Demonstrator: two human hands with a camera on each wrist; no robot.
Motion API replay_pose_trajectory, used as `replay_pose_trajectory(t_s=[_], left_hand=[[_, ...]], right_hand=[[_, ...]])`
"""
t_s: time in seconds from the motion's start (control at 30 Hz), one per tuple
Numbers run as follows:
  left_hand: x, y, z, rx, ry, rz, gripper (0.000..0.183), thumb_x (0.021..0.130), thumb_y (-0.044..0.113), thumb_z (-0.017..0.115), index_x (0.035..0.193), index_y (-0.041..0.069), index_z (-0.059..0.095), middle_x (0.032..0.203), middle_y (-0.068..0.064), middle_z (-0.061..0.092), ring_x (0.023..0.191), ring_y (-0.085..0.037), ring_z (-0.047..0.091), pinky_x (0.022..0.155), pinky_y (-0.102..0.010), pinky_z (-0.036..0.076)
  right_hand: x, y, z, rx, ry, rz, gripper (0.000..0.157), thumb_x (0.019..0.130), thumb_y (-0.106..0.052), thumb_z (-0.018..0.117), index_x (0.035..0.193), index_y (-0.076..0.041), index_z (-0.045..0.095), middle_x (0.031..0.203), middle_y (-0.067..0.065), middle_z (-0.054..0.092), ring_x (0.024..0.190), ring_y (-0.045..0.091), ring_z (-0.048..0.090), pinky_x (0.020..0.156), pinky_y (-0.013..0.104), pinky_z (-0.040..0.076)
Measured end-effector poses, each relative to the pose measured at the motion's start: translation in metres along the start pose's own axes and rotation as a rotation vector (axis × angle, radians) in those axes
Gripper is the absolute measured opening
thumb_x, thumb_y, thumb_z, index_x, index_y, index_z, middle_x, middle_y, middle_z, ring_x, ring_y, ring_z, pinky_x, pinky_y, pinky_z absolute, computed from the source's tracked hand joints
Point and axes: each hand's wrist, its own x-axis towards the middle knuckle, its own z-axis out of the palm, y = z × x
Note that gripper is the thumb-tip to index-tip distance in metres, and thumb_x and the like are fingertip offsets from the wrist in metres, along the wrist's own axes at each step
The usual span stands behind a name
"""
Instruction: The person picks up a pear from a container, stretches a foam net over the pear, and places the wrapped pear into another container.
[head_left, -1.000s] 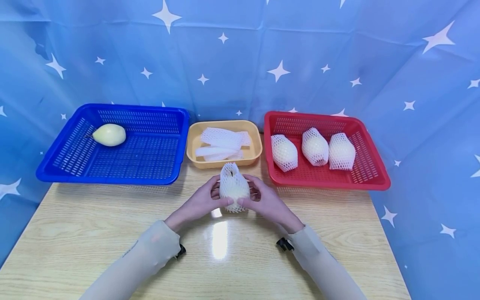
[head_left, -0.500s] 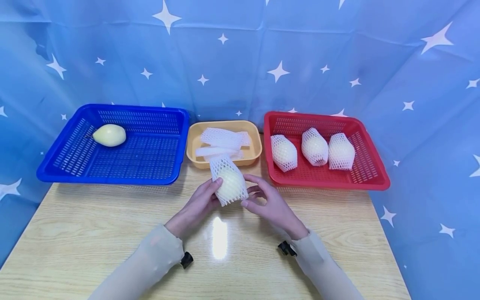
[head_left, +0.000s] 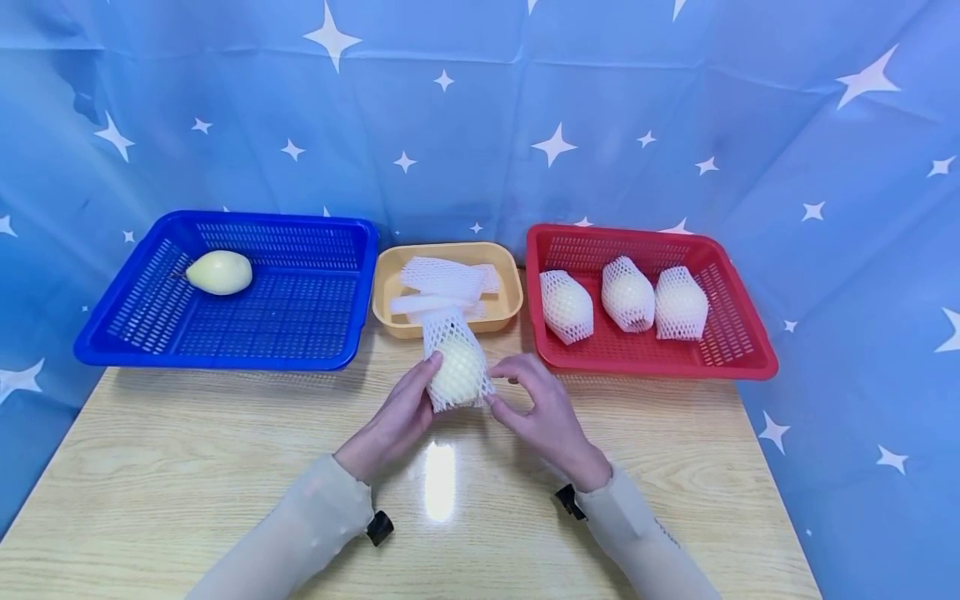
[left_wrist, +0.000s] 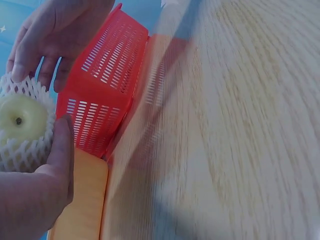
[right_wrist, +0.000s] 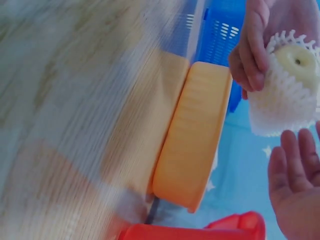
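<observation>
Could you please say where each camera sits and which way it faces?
Head-worn: faces forward and down at the netted fruit; left hand, right hand and sleeves show.
On left wrist: faces netted fruit and red basket; both hands show.
On right wrist: faces netted fruit and blue basket; both hands show.
Both wrist views share the tray.

Blue cloth with white four-pointed stars fills the upper frame. At left, a deep blue slotted basket and pale yellow-green pear; centre, a tan-orange tray and creamy-yellow fruit in white diamond mesh; right, a red slotted basket; below, pale wood-grained table, off-white sleeves.
</observation>
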Motion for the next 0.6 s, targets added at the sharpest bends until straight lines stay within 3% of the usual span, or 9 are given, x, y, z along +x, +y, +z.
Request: replay_pose_trajectory(t_s=[0.3, 0.5, 0.6], left_hand=[[-0.0015, 0.0025, 0.0039, -0.021, 0.001, -0.028, 0.060, 0.113, 0.036, 0.039, 0.158, -0.002, 0.027, 0.148, -0.023, 0.047, 0.126, -0.021, 0.059, 0.106, -0.033, 0.050], [0.0004, 0.0020, 0.0035, -0.005, 0.026, -0.012, 0.062, 0.111, 0.040, 0.044, 0.157, -0.001, 0.031, 0.143, -0.021, 0.052, 0.125, -0.024, 0.060, 0.106, -0.035, 0.051], [0.0014, 0.0010, 0.0032, 0.023, 0.040, -0.006, 0.063, 0.111, 0.042, 0.045, 0.155, -0.001, 0.033, 0.138, -0.019, 0.055, 0.120, -0.022, 0.063, 0.103, -0.035, 0.053]], right_hand=[[-0.0003, -0.0011, 0.0011, 0.034, 0.045, -0.097, 0.020, 0.088, 0.006, 0.071, 0.103, -0.007, 0.072, 0.100, 0.003, 0.070, 0.091, 0.017, 0.066, 0.079, 0.032, 0.059], [-0.0055, -0.0014, 0.0021, 0.050, 0.007, -0.167, 0.018, 0.088, 0.004, 0.068, 0.101, -0.008, 0.072, 0.097, 0.003, 0.070, 0.091, 0.018, 0.067, 0.087, 0.020, 0.054], [-0.0081, 0.0000, 0.0038, 0.061, -0.023, -0.190, 0.017, 0.089, 0.002, 0.069, 0.100, -0.009, 0.071, 0.097, 0.003, 0.070, 0.092, 0.017, 0.067, 0.088, 0.021, 0.054]])
